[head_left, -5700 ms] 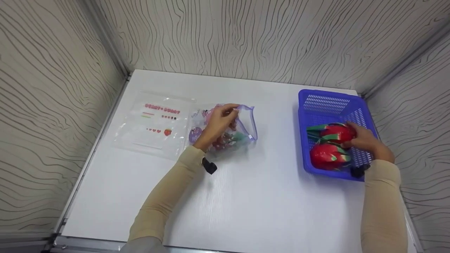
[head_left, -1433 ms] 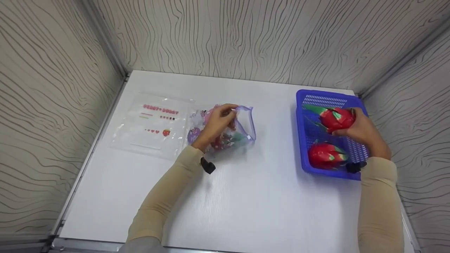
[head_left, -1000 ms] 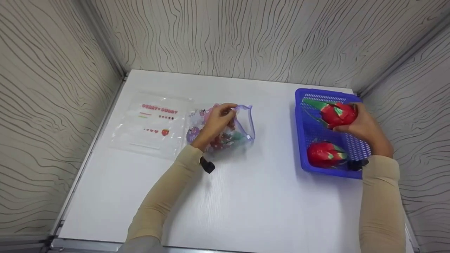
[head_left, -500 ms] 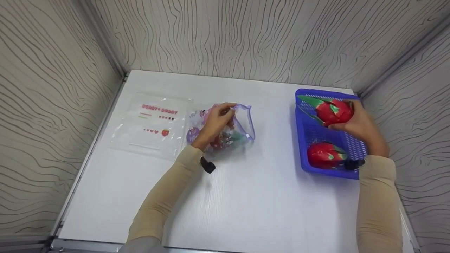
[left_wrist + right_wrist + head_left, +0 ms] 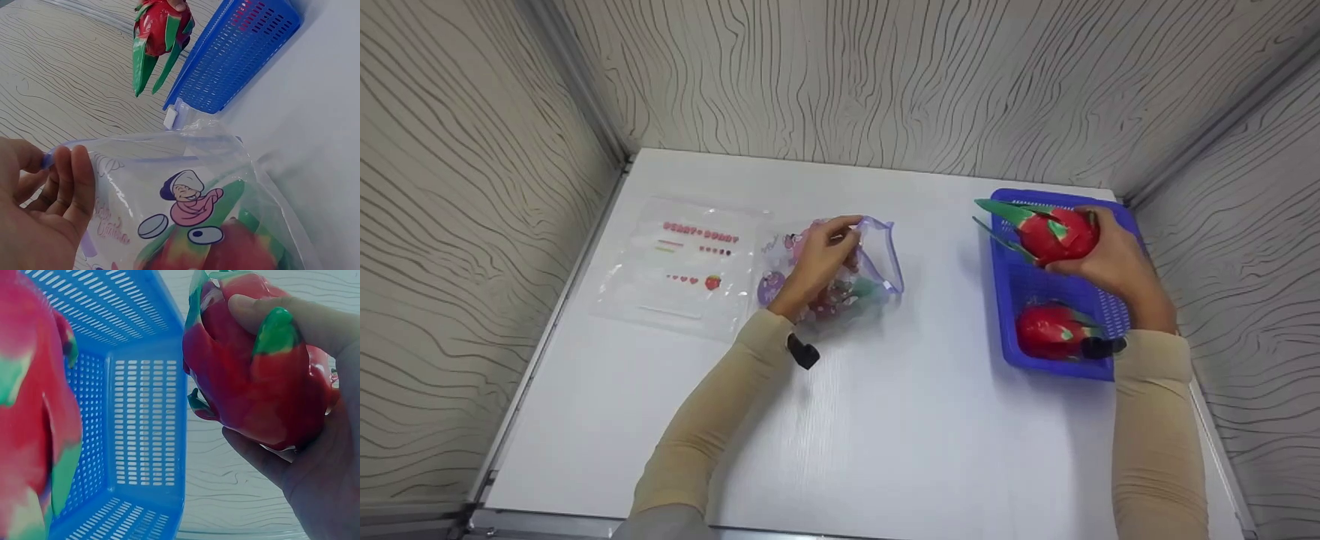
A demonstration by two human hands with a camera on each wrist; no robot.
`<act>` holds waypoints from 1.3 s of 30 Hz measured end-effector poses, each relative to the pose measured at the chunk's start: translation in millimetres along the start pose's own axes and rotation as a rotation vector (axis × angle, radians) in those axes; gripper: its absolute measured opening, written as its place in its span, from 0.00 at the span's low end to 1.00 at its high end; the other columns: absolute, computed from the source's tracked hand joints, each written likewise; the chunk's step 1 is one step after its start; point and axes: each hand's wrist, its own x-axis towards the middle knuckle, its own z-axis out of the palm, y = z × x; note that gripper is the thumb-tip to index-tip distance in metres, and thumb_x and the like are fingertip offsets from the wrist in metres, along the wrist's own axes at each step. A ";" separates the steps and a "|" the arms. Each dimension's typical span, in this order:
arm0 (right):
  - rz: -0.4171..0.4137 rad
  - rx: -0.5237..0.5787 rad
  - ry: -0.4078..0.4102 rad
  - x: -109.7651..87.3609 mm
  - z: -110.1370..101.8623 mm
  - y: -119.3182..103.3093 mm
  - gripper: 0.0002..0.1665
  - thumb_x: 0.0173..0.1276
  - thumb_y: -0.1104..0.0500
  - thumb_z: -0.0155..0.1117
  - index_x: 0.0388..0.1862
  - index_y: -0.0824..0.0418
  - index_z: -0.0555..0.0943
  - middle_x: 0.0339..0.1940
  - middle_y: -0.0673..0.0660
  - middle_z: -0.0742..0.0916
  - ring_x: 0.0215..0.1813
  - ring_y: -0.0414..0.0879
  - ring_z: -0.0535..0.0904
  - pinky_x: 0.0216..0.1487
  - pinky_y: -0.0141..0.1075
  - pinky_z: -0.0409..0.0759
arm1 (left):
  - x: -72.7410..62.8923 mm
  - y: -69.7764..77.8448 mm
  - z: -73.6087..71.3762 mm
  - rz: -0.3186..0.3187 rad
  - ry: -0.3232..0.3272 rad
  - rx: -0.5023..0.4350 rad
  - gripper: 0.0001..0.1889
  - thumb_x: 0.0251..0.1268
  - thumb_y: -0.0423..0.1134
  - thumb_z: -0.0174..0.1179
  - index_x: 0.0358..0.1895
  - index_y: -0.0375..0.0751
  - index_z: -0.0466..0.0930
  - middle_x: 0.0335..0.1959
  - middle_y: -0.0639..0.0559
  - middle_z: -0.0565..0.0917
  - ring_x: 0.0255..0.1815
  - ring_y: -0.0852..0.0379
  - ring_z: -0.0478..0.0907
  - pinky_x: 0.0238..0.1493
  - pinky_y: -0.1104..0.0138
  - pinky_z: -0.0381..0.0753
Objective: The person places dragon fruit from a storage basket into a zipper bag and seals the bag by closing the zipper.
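My left hand (image 5: pixel 821 259) pinches the rim of a clear zip bag (image 5: pixel 772 287), whose purple-edged mouth gapes toward the right. Through the printed plastic, a red and green dragon fruit (image 5: pixel 230 250) shows inside in the left wrist view. My right hand (image 5: pixel 1114 259) grips another dragon fruit (image 5: pixel 1054 234), thumb on one side and fingers on the other. Its green leaf tips point left, past the wall of the blue basket (image 5: pixel 1003 322). A further dragon fruit (image 5: pixel 1046 331) lies in the near part of that basket.
A second clear bag (image 5: pixel 690 262) with red print lies flat left of the one I hold. White table surface (image 5: pixel 945 337) stretches between the held bag and the basket. Patterned panels (image 5: pixel 847 82) stand at the back and both sides.
My right hand has lifted the dragon fruit from the basket's bottom and carried it up and left, toward the basket's left rim. My left hand keeps pinching the bag, almost unmoved.
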 end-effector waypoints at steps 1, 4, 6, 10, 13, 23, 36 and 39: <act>0.001 0.004 -0.002 0.0 0.5 -1.3 0.69 0.58 0.43 0.86 0.85 0.62 0.52 0.76 0.74 0.70 0.75 0.74 0.68 0.70 0.75 0.72 | 0.0 0.5 -0.2 -0.005 0.002 0.003 0.19 0.83 0.39 0.56 0.70 0.44 0.81 0.34 0.51 0.81 0.29 0.57 0.80 0.35 0.69 0.85; -0.004 0.009 -0.001 0.0 2.3 -4.7 0.69 0.57 0.43 0.86 0.85 0.62 0.52 0.76 0.73 0.71 0.75 0.74 0.68 0.70 0.74 0.72 | -0.1 2.2 -0.8 -0.013 0.006 0.004 0.19 0.83 0.39 0.56 0.70 0.45 0.81 0.34 0.51 0.81 0.28 0.57 0.80 0.35 0.69 0.85; -0.011 0.008 -0.001 0.0 3.9 -6.7 0.69 0.57 0.44 0.86 0.85 0.62 0.53 0.76 0.74 0.71 0.74 0.74 0.69 0.70 0.74 0.73 | 0.1 2.7 -1.3 -0.013 0.009 0.004 0.19 0.83 0.39 0.56 0.70 0.45 0.81 0.34 0.51 0.80 0.28 0.57 0.80 0.34 0.69 0.85; -0.022 0.003 -0.001 -0.2 8.4 -10.9 0.68 0.57 0.44 0.86 0.84 0.62 0.53 0.76 0.73 0.72 0.75 0.74 0.70 0.70 0.73 0.73 | 0.3 3.6 -2.4 0.000 0.021 -0.001 0.19 0.83 0.38 0.56 0.70 0.45 0.82 0.34 0.52 0.81 0.28 0.58 0.80 0.33 0.70 0.84; -0.025 0.009 -0.004 -0.8 12.3 -15.0 0.68 0.57 0.45 0.86 0.85 0.62 0.53 0.76 0.72 0.72 0.75 0.73 0.69 0.70 0.72 0.74 | 0.5 4.6 -3.1 -0.001 0.029 -0.003 0.19 0.82 0.39 0.56 0.70 0.45 0.82 0.33 0.51 0.81 0.27 0.57 0.80 0.32 0.69 0.83; -0.048 0.042 -0.012 -1.2 26.2 -31.8 0.66 0.55 0.50 0.88 0.84 0.60 0.55 0.76 0.70 0.72 0.76 0.71 0.69 0.72 0.71 0.74 | 4.5 5.4 -3.2 0.026 0.037 0.041 0.19 0.82 0.37 0.57 0.69 0.40 0.81 0.35 0.53 0.80 0.31 0.58 0.77 0.37 0.71 0.81; -0.061 0.068 -0.043 -0.1 38.0 -46.3 0.65 0.55 0.56 0.88 0.84 0.58 0.57 0.77 0.69 0.72 0.77 0.70 0.68 0.74 0.71 0.72 | 4.6 7.8 -2.9 0.007 0.048 0.031 0.19 0.82 0.36 0.56 0.70 0.39 0.81 0.37 0.51 0.82 0.30 0.59 0.80 0.35 0.71 0.84; -0.063 0.072 -0.049 -1.1 39.8 -49.6 0.65 0.55 0.56 0.88 0.84 0.57 0.57 0.78 0.68 0.72 0.78 0.70 0.67 0.74 0.71 0.72 | 3.9 8.2 -3.0 0.007 0.033 0.035 0.21 0.83 0.36 0.55 0.72 0.40 0.79 0.36 0.50 0.81 0.30 0.58 0.80 0.36 0.71 0.85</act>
